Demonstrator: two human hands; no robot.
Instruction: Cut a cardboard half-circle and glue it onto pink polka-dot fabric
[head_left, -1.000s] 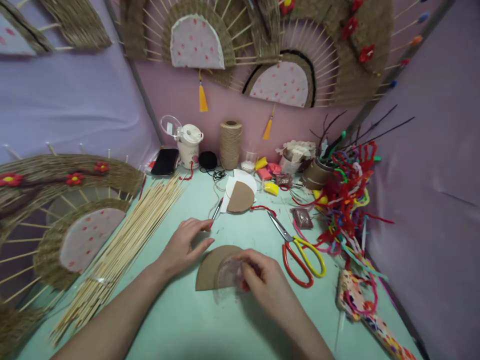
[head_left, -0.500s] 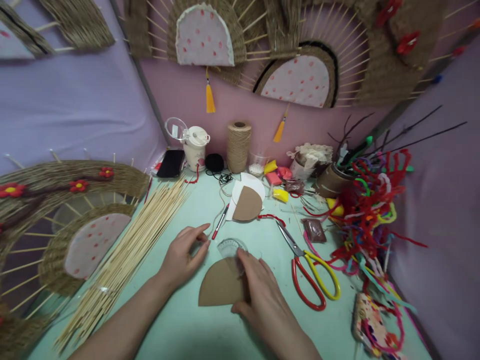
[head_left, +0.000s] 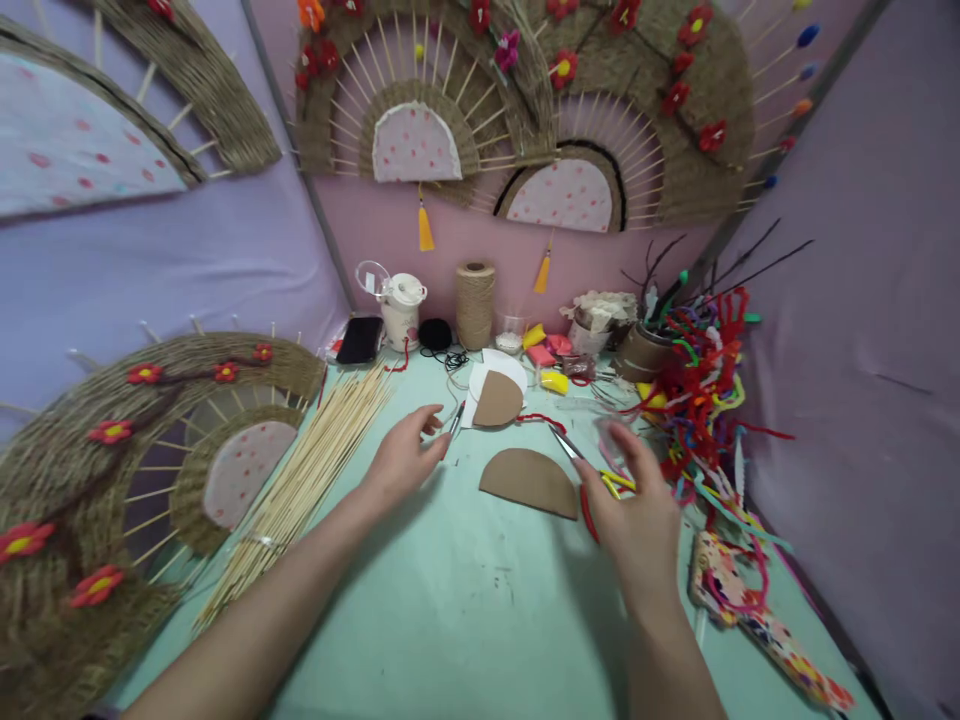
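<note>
A brown cardboard half-circle (head_left: 529, 480) lies flat on the pale green table (head_left: 465, 610). My left hand (head_left: 405, 460) hovers just left of it with fingers loosely apart, holding nothing; its fingertips are next to a pen (head_left: 456, 416). My right hand (head_left: 637, 500) is raised to the right of the cardboard, over the red and yellow scissors (head_left: 564, 445). Its fingers are blurred and pinch a clear plastic half-disc (head_left: 606, 436). A second brown half-circle (head_left: 495, 398) rests on white paper further back.
A bundle of bamboo skewers (head_left: 315, 470) lies to the left beside a woven fan (head_left: 112, 440). A twine spool (head_left: 475, 305), a white cup (head_left: 401, 310) and a black phone (head_left: 360, 340) stand at the back. A pipe cleaner heap (head_left: 697, 380) and a patterned case (head_left: 727, 590) crowd the right.
My right hand lifted off the cardboard half-circle and swung right over the scissors, taking the clear half-disc along. The left hand stayed near the pen. The camera tilted up.
</note>
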